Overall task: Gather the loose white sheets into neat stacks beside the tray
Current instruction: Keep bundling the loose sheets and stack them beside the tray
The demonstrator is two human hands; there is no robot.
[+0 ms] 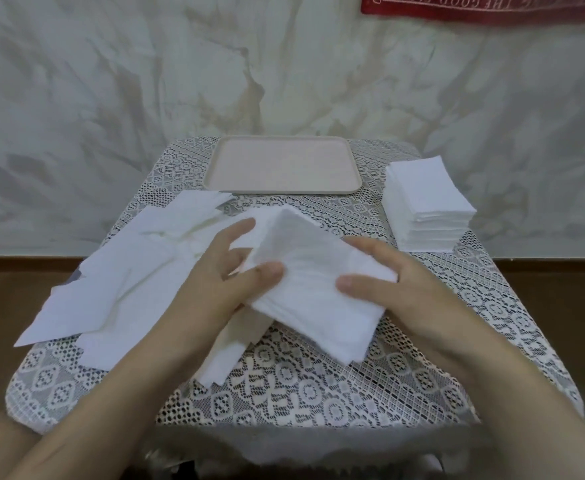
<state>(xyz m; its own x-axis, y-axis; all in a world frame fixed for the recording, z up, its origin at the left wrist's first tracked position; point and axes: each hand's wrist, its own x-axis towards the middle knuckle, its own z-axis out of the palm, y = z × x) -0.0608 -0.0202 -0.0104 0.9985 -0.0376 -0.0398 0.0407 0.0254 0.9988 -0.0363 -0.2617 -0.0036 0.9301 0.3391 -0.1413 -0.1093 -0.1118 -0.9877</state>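
We pinch the bundle of sheets (301, 268), probably soft and slippery, by its sides with our left hand (214, 282) and right hand (405, 289).

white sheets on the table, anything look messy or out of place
The loose sheets on the left overlap at odd angles, some overhanging the table edge. The bundle in the left hand and right hand is tilted. The stack right of the tray is neat.
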